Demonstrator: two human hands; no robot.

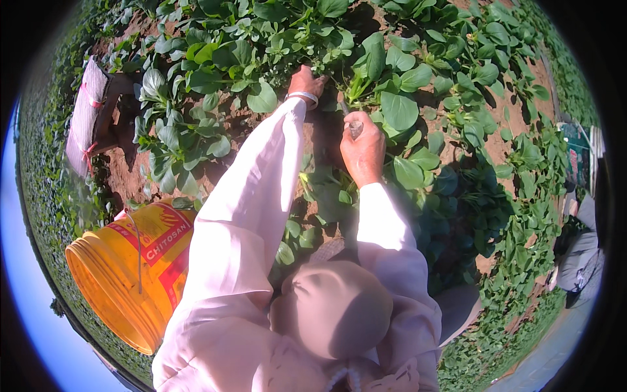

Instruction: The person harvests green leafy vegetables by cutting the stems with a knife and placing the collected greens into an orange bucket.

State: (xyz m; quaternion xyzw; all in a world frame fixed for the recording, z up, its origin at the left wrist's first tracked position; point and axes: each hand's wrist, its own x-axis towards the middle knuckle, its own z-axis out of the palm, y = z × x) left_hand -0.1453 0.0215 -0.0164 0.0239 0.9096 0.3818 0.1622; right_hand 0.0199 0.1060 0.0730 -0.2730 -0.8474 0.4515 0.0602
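Note:
My left hand, with a pale band at the wrist, reaches forward into the greenery. Its fingers look closed at the base of a bushy small-leaved plant, partly hidden by leaves. Just right of it and nearer to me, my right hand is wrapped round the handle of a small narrow-bladed hand tool. The tool points away from me, its tip low among the stems. Beside it grows a broad-leaved green vegetable plant with pale stalks.
An orange-yellow bucket lies tipped on its side at the left. Farther up stands a low stool with a striped cushion tied on by red strips. Leafy rows and brown soil surround me. Grey cloth items and a green container sit at far right.

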